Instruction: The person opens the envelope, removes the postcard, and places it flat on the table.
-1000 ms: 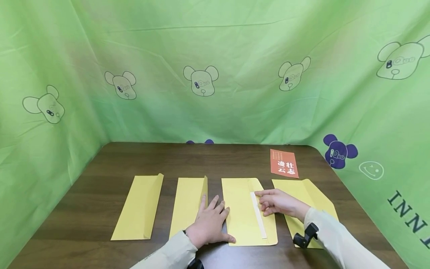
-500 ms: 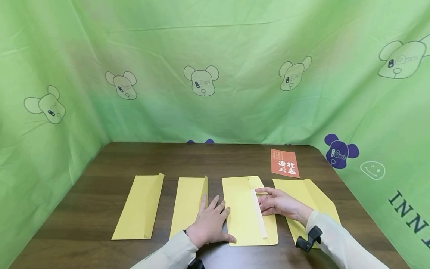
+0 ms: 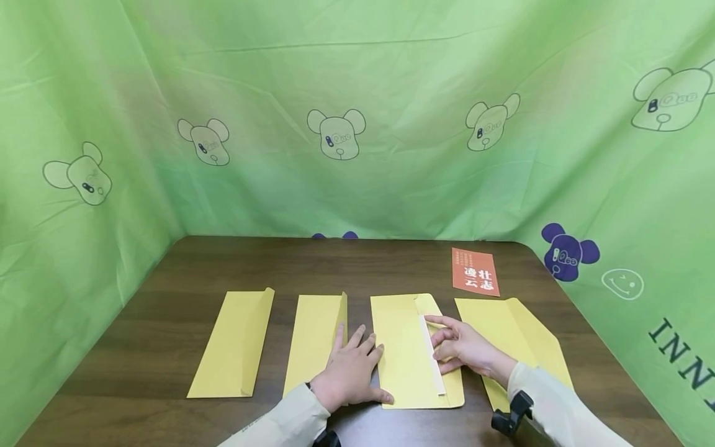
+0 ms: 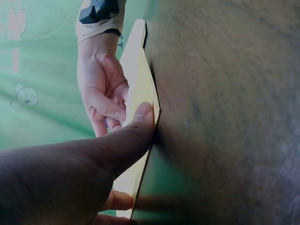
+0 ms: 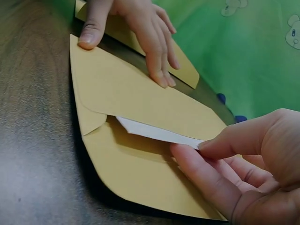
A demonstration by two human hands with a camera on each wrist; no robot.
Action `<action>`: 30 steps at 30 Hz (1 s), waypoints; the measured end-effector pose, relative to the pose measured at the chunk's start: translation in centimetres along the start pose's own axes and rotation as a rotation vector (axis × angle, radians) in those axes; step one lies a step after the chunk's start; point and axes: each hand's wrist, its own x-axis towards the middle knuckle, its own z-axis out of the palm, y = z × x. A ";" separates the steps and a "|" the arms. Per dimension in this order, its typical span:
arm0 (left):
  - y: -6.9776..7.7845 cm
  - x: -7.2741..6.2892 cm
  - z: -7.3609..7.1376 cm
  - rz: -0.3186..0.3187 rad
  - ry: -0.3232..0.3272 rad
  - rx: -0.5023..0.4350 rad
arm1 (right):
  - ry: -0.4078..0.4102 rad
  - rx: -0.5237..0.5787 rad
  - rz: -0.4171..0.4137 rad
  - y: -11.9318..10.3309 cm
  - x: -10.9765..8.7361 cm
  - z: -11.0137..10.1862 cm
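A yellow envelope (image 3: 396, 338) lies flat with its flap spread to the right. From its opening sticks a narrow strip of folded white paper (image 5: 154, 133). My right hand (image 3: 472, 351) pinches the far part of this paper between thumb and finger, over the flap. My left hand (image 3: 350, 372) is spread palm down at the envelope's left side. Its thumb (image 5: 90, 36) presses the near left corner, and its fingertips touch the left edge. Under that hand lies part of a second yellow envelope (image 3: 313, 329). Most of the white paper is hidden inside the envelope.
Another yellow envelope (image 3: 226, 347) lies at the left. At the right, one with its flap extended (image 3: 503, 323) is partly covered by my right forearm. A red card (image 3: 475, 271) with white characters lies behind it on the brown table (image 3: 139, 347). Green printed cloth (image 3: 268, 180) surrounds the table.
My right hand's lower fingers have spread along the white paper towards the near side. The paper's far end and the envelope's far edge have risen slightly. My left hand stays in place.
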 end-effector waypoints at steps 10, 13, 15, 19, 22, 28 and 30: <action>-0.1 0.1 0.0 -0.002 0.006 0.012 | 0.072 -0.055 -0.020 -0.3 -0.7 -1.0; -0.1 0.0 0.1 -0.005 0.005 0.021 | 0.094 -0.054 -0.014 -0.5 -1.1 -1.6; -0.2 0.0 0.1 -0.007 0.002 0.023 | 0.100 -0.056 -0.011 -0.6 -1.3 -1.8; -0.2 0.0 0.2 -0.008 -0.006 0.009 | 0.122 -0.083 -0.015 -0.7 -1.6 -2.4; -0.1 0.1 0.3 -0.008 -0.009 0.003 | 0.158 -0.120 -0.015 -0.9 -2.0 -3.0; 0.1 0.1 0.3 -0.006 -0.006 0.017 | 0.203 -0.172 -0.029 -1.5 -2.9 -4.2; 0.0 0.0 0.3 -0.007 -0.002 0.022 | 0.219 -0.192 -0.034 -1.7 -3.1 -4.6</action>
